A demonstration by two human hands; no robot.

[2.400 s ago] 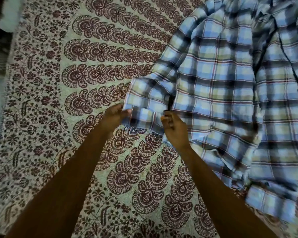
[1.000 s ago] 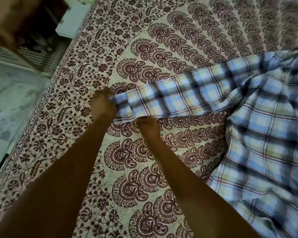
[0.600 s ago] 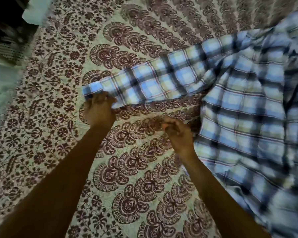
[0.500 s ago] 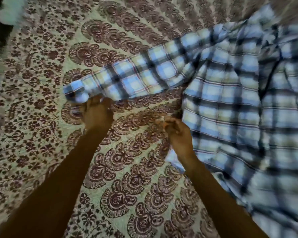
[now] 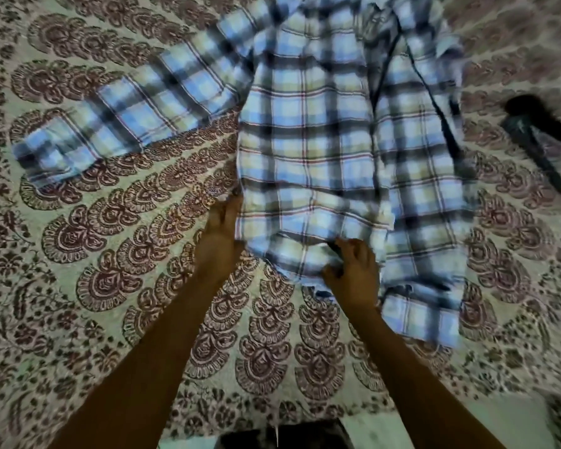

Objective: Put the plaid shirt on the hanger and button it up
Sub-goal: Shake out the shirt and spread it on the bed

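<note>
The blue, cream and dark plaid shirt lies spread on the bed, its front open near the right. One sleeve stretches out flat to the left. My left hand is at the shirt's lower left side edge, fingers along the cloth and thumb hidden under it. My right hand pinches the bunched bottom hem. A dark, blurred bar-shaped object lies on the bed to the right of the shirt; I cannot tell whether it is the hanger.
The bed is covered by a cream sheet with a maroon paisley print. Its near edge runs along the bottom of the view, with pale floor and a dark object below it.
My left hand has let go of the sleeve cuff, which now lies flat at the left. Both hands have moved right to the shirt's lower hem, and the view has swung right.
</note>
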